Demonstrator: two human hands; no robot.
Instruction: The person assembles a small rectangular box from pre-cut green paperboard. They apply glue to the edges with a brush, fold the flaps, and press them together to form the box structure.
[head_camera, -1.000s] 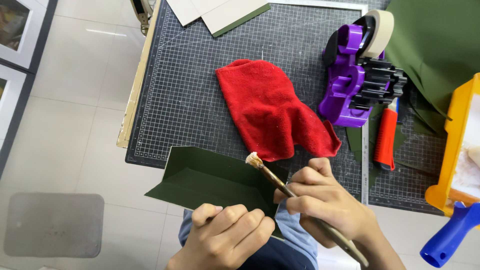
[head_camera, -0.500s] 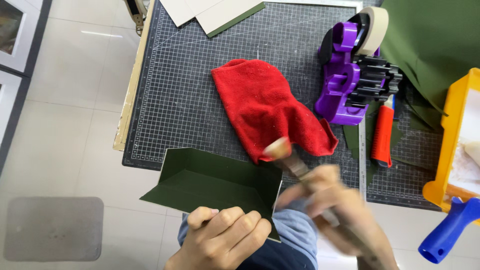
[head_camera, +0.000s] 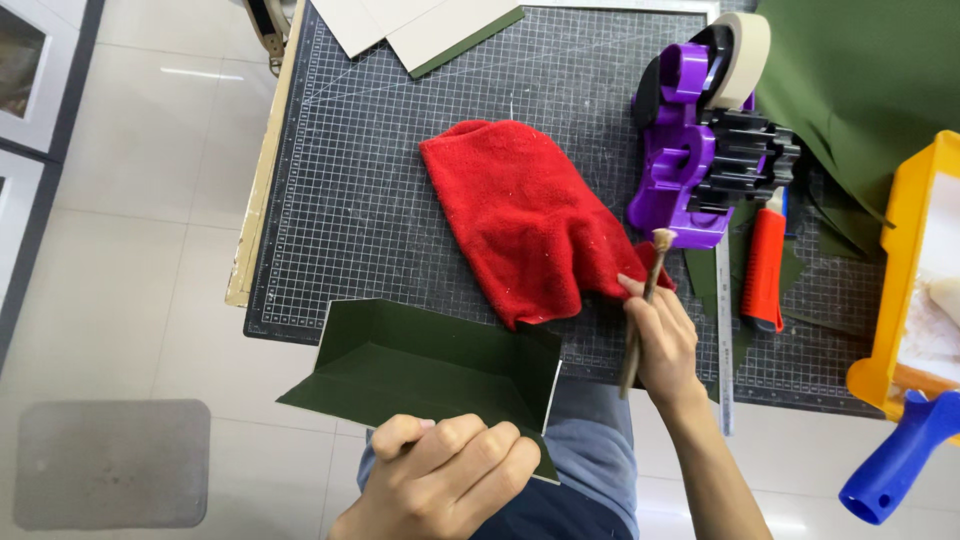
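A thin brush (head_camera: 645, 305) is gripped in the right hand (head_camera: 665, 345), whose fingers are closed around the upper part of the handle; the bristle tip stands above the fingers, the handle end pointing back toward the person. Just left of that hand, and touching its fingertips, a red cloth (head_camera: 520, 225) is spread on the dark cutting mat (head_camera: 380, 190) that covers the surface. A purple tape dispenser (head_camera: 690, 150) with a roll of pale tape is seen just beyond the brush tip, and a red utility knife (head_camera: 765, 265) lies to the right of the hand, close beside a metal ruler (head_camera: 722, 330).

The left hand (head_camera: 445, 480) is curled into a loose fist, and the near edge of a folded dark green card (head_camera: 420, 365) is held under its fingers. The card reaches away from this hand, partly over the mat's near edge, with one flap standing up on the side toward the right hand.

Farther right of the right hand, a yellow tray (head_camera: 895, 300) and a blue handle (head_camera: 895, 470) are seen at the edge. Green sheet material (head_camera: 860, 80) lies beyond the dispenser, and pale boards (head_camera: 410, 25) rest at the mat's far side
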